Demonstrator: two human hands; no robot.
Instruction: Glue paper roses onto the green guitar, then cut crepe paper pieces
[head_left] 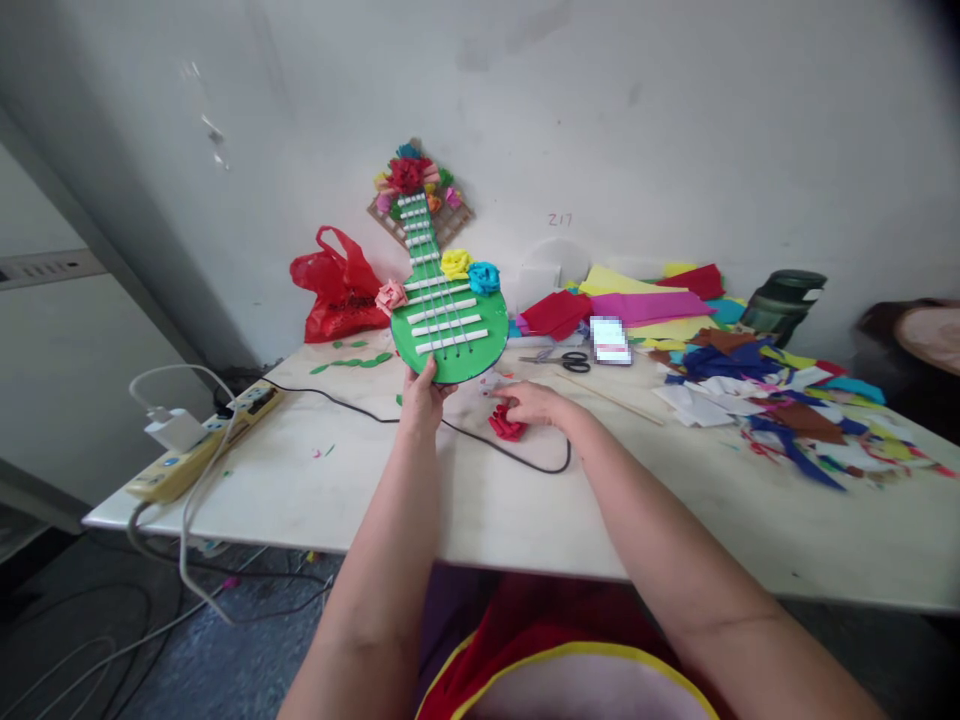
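Note:
My left hand (424, 400) grips the bottom edge of a green craft lute (469, 345), thumb on its front. The lute is tilted up, with white strips and thin strings across its face. Pink (391, 296), yellow (456, 264) and blue paper flowers (484, 278) sit on its body. More flowers, among them a red one (407, 175), show around its top end. To the right of the lute, low over the table, my right hand (534, 404) has its fingers closed on a red paper flower (508, 423); the thumb is mostly hidden.
Black-handled scissors (574, 362), a phone (610, 340) and a thin stick (611, 398) lie to the right. Beyond are coloured paper sheets (652, 305), scraps (795, 400) and a dark bottle (784, 305). A red bag (337, 285), power strip (202, 455) and black cable (517, 460) are also on the table.

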